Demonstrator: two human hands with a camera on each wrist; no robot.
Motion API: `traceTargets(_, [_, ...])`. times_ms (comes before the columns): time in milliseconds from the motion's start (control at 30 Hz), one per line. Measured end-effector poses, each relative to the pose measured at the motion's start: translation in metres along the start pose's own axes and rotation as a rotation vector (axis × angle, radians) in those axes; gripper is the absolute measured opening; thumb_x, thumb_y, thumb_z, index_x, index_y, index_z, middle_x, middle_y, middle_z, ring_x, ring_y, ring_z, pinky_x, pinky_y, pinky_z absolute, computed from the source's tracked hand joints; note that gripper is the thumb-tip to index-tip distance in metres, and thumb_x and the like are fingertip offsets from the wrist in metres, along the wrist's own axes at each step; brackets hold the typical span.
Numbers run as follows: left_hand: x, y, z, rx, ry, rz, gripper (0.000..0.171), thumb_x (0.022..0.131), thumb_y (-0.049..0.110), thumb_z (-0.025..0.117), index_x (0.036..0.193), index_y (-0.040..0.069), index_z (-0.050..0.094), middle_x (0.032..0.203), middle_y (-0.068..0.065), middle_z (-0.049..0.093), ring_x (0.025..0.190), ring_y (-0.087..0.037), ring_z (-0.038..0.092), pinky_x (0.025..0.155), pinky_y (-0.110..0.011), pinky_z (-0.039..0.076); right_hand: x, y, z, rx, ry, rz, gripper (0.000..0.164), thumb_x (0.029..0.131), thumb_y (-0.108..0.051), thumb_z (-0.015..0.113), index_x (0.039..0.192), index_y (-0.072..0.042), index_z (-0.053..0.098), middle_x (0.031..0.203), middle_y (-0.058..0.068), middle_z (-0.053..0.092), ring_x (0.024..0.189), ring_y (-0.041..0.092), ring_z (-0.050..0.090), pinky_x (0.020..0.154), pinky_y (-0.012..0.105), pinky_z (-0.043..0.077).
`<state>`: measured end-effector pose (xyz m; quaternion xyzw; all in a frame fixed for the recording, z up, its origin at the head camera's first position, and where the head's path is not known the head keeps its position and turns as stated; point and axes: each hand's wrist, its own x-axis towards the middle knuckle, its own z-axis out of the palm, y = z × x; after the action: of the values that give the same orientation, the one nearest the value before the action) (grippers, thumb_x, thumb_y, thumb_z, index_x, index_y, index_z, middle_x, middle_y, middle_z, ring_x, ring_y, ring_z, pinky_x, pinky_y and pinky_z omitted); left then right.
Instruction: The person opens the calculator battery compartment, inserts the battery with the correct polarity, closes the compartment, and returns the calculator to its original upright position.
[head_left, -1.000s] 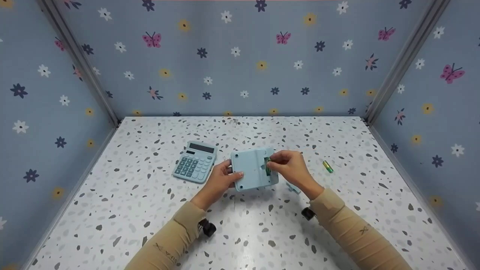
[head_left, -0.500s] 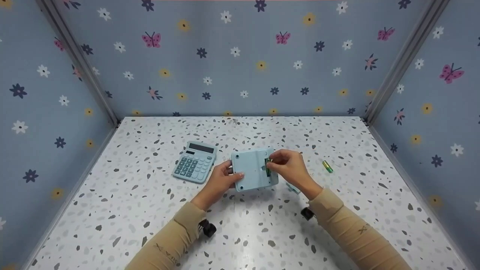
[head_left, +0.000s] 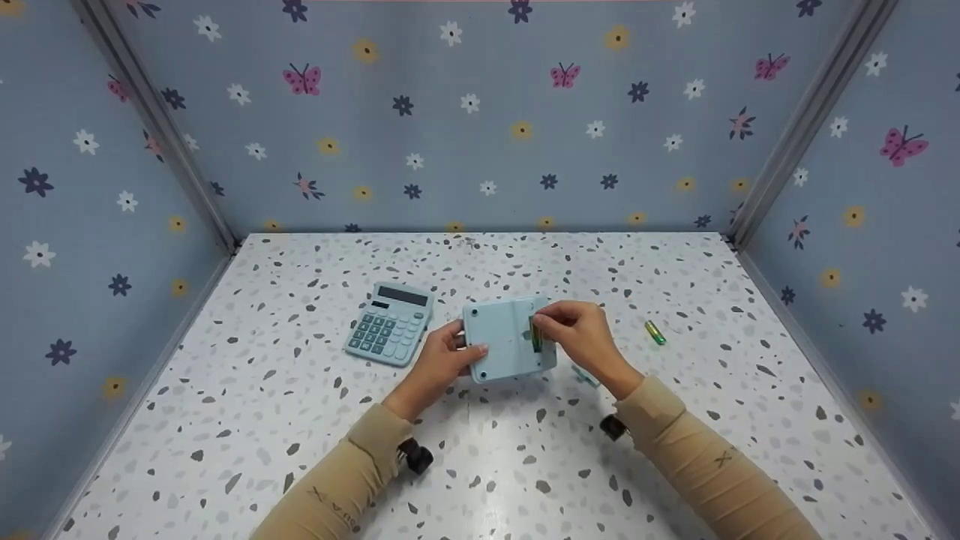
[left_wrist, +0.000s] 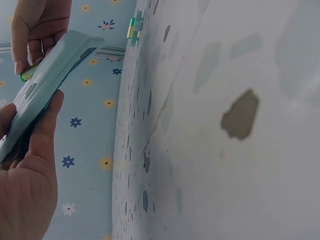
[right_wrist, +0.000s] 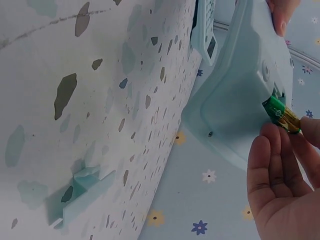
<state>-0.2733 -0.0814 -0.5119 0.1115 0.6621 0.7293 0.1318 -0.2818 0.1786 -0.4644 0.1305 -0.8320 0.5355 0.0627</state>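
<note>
A light blue calculator (head_left: pixel 495 341), its back turned up, is held over the table by my left hand (head_left: pixel 435 367), thumb on the back and fingers underneath. Near its right side the battery slot lies uncovered. My right hand (head_left: pixel 589 341) pinches a green and gold battery (right_wrist: pixel 282 115) by one end between thumb and finger. In the right wrist view that battery slants out of the slot, its green end right at the opening. The left wrist view shows the battery (left_wrist: pixel 30 73) only in part, behind the calculator's edge.
A second light blue calculator (head_left: pixel 390 324) lies face up to the left. Another green and gold battery (head_left: pixel 655 332) rests on the speckled table at right. The small blue battery cover (right_wrist: pixel 82 192) lies below my right hand. Flowered walls (head_left: pixel 480 112) enclose the table.
My right fingers have shifted slightly at the slot, and more of the battery's length shows there now. The left hand and the calculator have stayed nearly still.
</note>
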Motion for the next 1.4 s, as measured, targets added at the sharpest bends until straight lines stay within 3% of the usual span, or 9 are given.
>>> traceTargets(400, [0.001, -0.001, -0.001, 0.026, -0.003, 0.012, 0.058, 0.103, 0.006, 0.07, 0.158, 0.003, 0.051, 0.14, -0.023, 0.071, 0.122, -0.03, 0.075, 0.097, -0.043, 0.066, 0.005, -0.002, -0.003, 0.103, -0.014, 0.228, 0.013, 0.098, -0.013, 0.079, 0.106, -0.002, 0.078, 0.1, 0.007, 0.074, 0.089, 0.016, 0.065, 0.079, 0.025, 0.059])
traceTargets(600, [0.001, -0.002, -0.001, 0.032, -0.002, 0.02, 0.058, 0.104, 0.007, 0.069, 0.159, 0.004, 0.05, 0.141, -0.023, 0.07, 0.123, -0.031, 0.074, 0.098, -0.044, 0.066, 0.008, -0.003, -0.005, 0.078, -0.003, 0.303, 0.031, 0.095, -0.019, 0.082, 0.118, -0.002, 0.07, 0.108, 0.009, 0.067, 0.096, 0.018, 0.062, 0.079, 0.025, 0.059])
traceTargets(733, [0.001, -0.001, -0.001, 0.032, 0.005, 0.025, 0.057, 0.104, 0.006, 0.069, 0.158, 0.004, 0.051, 0.139, -0.022, 0.071, 0.122, -0.03, 0.074, 0.098, -0.044, 0.066, 0.01, -0.002, -0.006, 0.053, -0.023, 0.366, 0.047, 0.097, -0.026, 0.08, 0.134, -0.001, 0.065, 0.122, 0.013, 0.063, 0.106, 0.022, 0.061, 0.088, 0.031, 0.06])
traceTargets(900, [0.0, -0.001, 0.0, 0.021, 0.007, 0.041, 0.058, 0.103, 0.005, 0.07, 0.158, 0.002, 0.051, 0.137, -0.024, 0.072, 0.118, -0.028, 0.076, 0.096, -0.042, 0.067, 0.01, -0.002, -0.005, 0.075, -0.065, 0.419, 0.064, 0.1, -0.032, 0.077, 0.149, 0.003, 0.057, 0.142, 0.022, 0.061, 0.127, 0.033, 0.063, 0.108, 0.048, 0.058])
traceTargets(1033, [0.0, -0.001, 0.0, 0.028, 0.006, 0.048, 0.058, 0.103, 0.005, 0.07, 0.158, 0.002, 0.05, 0.137, -0.024, 0.072, 0.117, -0.027, 0.076, 0.096, -0.042, 0.067, 0.011, 0.0, -0.004, 0.13, -0.1, 0.464, 0.068, 0.102, -0.034, 0.075, 0.154, 0.004, 0.053, 0.153, 0.025, 0.059, 0.141, 0.039, 0.059, 0.116, 0.056, 0.054])
traceTargets(1400, [0.0, -0.001, 0.0, 0.028, 0.004, 0.056, 0.057, 0.103, 0.004, 0.069, 0.157, 0.0, 0.051, 0.136, -0.025, 0.072, 0.117, -0.029, 0.076, 0.095, -0.043, 0.067, 0.013, 0.001, -0.003, 0.182, -0.114, 0.504, 0.067, 0.102, -0.033, 0.074, 0.153, 0.004, 0.052, 0.152, 0.024, 0.058, 0.136, 0.039, 0.061, 0.115, 0.056, 0.055])
